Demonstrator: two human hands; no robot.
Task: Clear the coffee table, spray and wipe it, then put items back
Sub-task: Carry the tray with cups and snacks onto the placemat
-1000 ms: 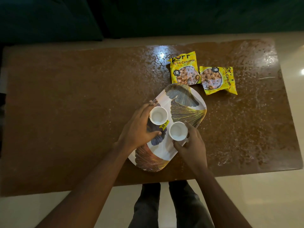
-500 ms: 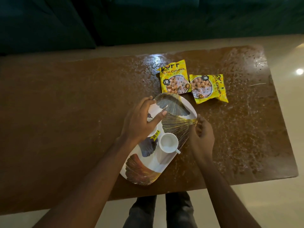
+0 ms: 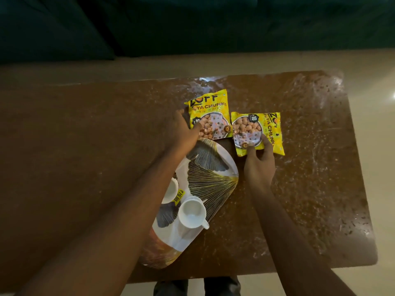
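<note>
My left grip (image 3: 181,131) has the left packet (image 3: 213,107) by its 9 o'clock edge, thumb on top. Right grip (image 3: 259,167) pinches the right packet (image 3: 273,129) at 6 o'clock, both flat on the bench (image 3: 85,146).

The left arm (image 3: 119,210) covers most of one white cup (image 3: 172,190) and the left side of the tray (image 3: 213,180). The left hand (image 3: 181,129) hides a corner of the left packet (image 3: 210,112); its fingertips are too dark to make out. The right hand (image 3: 259,165) covers part of the right packet (image 3: 275,133). The table (image 3: 85,146) runs off the frame's left edge.
</note>
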